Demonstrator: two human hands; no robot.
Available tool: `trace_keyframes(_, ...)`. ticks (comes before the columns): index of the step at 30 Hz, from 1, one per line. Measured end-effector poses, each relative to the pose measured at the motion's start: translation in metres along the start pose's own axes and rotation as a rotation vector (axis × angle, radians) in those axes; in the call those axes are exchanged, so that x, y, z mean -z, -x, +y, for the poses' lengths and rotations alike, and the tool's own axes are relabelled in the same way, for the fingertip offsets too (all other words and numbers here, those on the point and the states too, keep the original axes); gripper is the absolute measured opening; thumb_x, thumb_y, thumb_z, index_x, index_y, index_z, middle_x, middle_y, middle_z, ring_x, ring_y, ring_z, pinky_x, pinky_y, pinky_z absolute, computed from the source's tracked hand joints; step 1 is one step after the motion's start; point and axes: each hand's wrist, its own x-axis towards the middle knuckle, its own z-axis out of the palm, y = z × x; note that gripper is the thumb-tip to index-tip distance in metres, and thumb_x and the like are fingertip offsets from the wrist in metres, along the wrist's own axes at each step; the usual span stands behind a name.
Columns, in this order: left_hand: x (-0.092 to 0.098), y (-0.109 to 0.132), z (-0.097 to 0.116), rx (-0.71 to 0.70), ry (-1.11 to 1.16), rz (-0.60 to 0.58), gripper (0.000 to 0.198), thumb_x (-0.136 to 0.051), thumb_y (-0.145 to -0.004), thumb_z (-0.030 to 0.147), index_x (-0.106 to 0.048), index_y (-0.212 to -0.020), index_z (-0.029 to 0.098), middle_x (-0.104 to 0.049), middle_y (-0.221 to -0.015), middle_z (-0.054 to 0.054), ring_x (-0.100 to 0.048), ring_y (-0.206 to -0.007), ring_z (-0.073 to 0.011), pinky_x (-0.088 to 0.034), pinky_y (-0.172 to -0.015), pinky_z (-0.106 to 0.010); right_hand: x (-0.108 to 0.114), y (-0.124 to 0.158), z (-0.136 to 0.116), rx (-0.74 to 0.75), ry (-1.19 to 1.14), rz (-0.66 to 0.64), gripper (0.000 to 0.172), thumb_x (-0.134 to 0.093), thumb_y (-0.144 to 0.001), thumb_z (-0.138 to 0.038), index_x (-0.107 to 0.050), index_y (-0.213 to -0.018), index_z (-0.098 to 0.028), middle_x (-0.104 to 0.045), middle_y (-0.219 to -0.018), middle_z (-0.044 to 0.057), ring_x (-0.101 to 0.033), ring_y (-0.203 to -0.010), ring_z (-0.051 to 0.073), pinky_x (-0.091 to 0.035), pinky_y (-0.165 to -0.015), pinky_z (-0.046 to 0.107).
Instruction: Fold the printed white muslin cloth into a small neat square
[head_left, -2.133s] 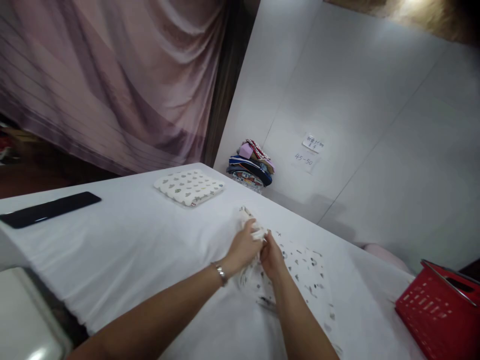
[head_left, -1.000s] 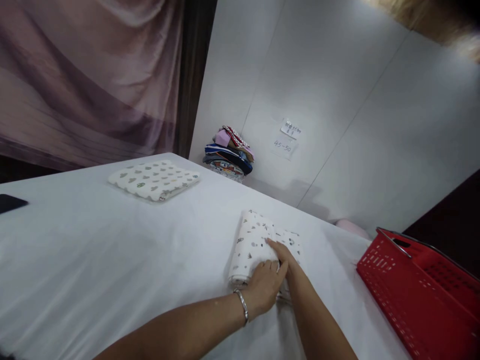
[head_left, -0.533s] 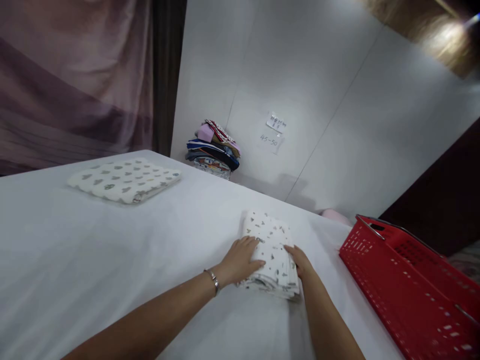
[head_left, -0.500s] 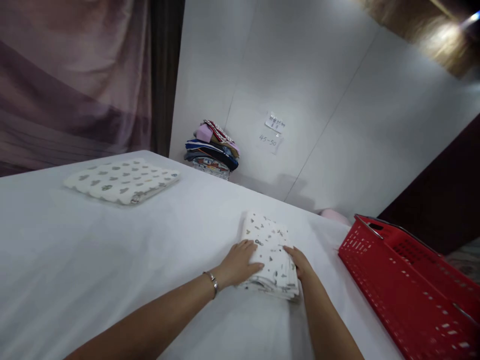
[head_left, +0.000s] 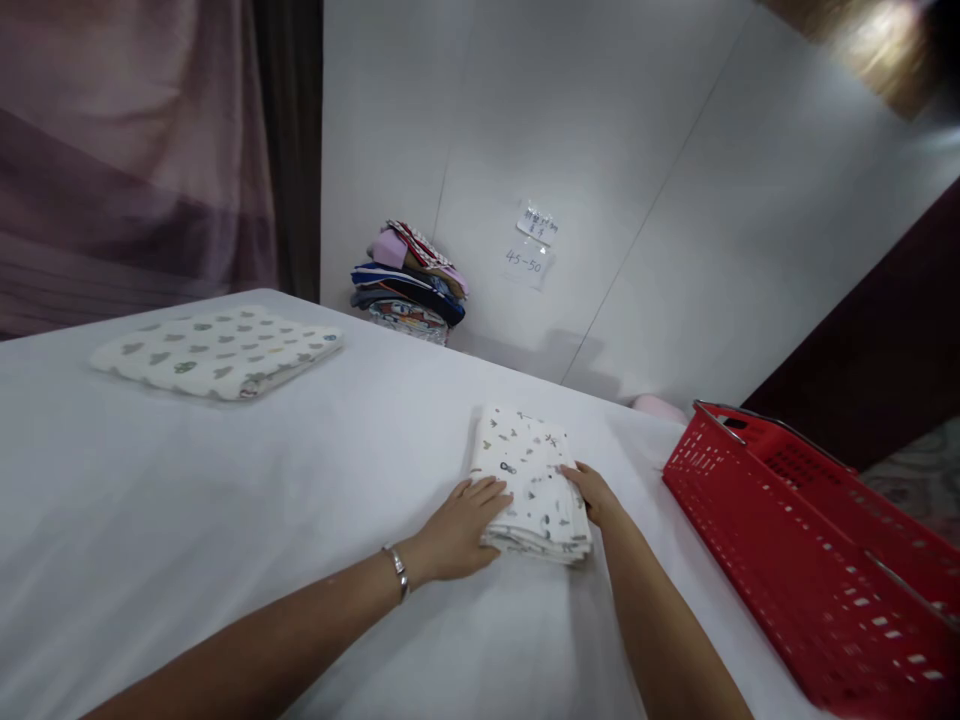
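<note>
A folded white cloth (head_left: 531,475) with small grey and green prints lies in several layers on the white-covered table (head_left: 360,480). My left hand (head_left: 465,525) rests flat at its left near edge, fingers spread, the fingertips on the fabric and the thumb by the near corner. My right hand (head_left: 592,492) pinches the right edge; some of its fingers are hidden along the side of the cloth. Farther left, a larger folded white cloth (head_left: 217,350) with grey cloud-like prints lies flat, apart from both hands.
On the right stands a red perforated plastic basket (head_left: 795,560) with metal handles. Beyond the table's far edge is a pile of folded coloured fabrics (head_left: 411,280) against the grey wall. Paper labels (head_left: 529,250) hang there. A pinkish curtain (head_left: 135,150) covers the left side.
My left hand has slid off the top of the small cloth toward its left near edge. My right hand stays at the right edge. The whole view has shifted slightly.
</note>
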Motion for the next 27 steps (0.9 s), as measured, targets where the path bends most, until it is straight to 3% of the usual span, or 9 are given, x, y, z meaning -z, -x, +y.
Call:
trace_keyframes(3,-0.003,0.002,-0.006,-0.018,-0.012,0.069,0.062,-0.057,-0.075,0.019,-0.041,-0.134,0.025,-0.038,-0.144,-0.006,-0.029,-0.134,-0.0249,-0.024,-0.111,-0.044,0.002,0.014,-0.003,-0.043,0.121,0.072,0.086,-0.082,-0.057,-0.027,-0.041,-0.132,-0.018,-0.070,-0.081,0.006,-0.065,-0.064,0.020,-0.052,-0.061,0.035)
trace_keyframes(7,-0.004,0.002,-0.005,-0.017,-0.020,0.136,0.051,-0.055,-0.078,0.019,-0.044,-0.128,0.023,-0.045,-0.139,-0.007,-0.035,-0.131,-0.0229,-0.031,-0.108,-0.041,0.002,0.041,-0.002,-0.047,0.216,0.100,0.096,-0.083,-0.056,-0.028,-0.035,-0.139,-0.018,-0.069,-0.076,0.004,-0.062,-0.056,0.019,-0.049,-0.054,0.031)
trace_keyframes(11,-0.009,-0.002,0.002,0.029,-0.030,0.150,0.047,-0.055,-0.080,0.022,-0.046,-0.126,0.022,-0.044,-0.139,-0.007,-0.034,-0.131,-0.0244,-0.033,-0.107,-0.043,0.004,0.058,0.006,0.058,0.228,0.086,0.092,-0.082,-0.054,-0.020,-0.041,-0.136,-0.016,-0.067,-0.068,0.000,-0.061,-0.056,0.016,-0.047,-0.057,0.026)
trace_keyframes(17,-0.015,-0.001,0.007,0.063,-0.048,0.110,0.051,-0.047,-0.073,0.003,-0.050,-0.121,0.021,-0.046,-0.136,-0.007,-0.032,-0.133,-0.0221,-0.034,-0.106,-0.041,0.013,0.066,0.014,0.138,0.169,0.204,0.088,-0.081,-0.050,-0.016,-0.048,-0.132,-0.013,-0.062,-0.068,-0.002,-0.058,-0.061,0.014,-0.045,-0.066,0.026)
trace_keyframes(21,-0.016,0.003,0.005,0.077,-0.031,0.082,0.050,-0.046,-0.071,0.000,-0.053,-0.116,0.021,-0.049,-0.134,-0.007,-0.030,-0.134,-0.0228,-0.034,-0.106,-0.042,0.014,0.069,0.019,0.153,0.212,0.203,0.084,-0.081,-0.049,-0.019,-0.052,-0.128,-0.012,-0.060,-0.064,-0.004,-0.055,-0.056,0.012,-0.043,-0.060,0.024)
trace_keyframes(27,-0.014,0.006,0.007,0.115,-0.046,0.136,0.044,-0.046,-0.074,0.002,-0.052,-0.114,0.019,-0.047,-0.134,-0.006,-0.031,-0.133,-0.0206,-0.035,-0.107,-0.038,0.018,0.071,0.023,0.185,0.295,0.171,0.079,-0.077,-0.055,-0.025,-0.051,-0.128,-0.012,-0.057,-0.056,-0.006,-0.053,-0.052,0.012,-0.039,-0.051,0.022)
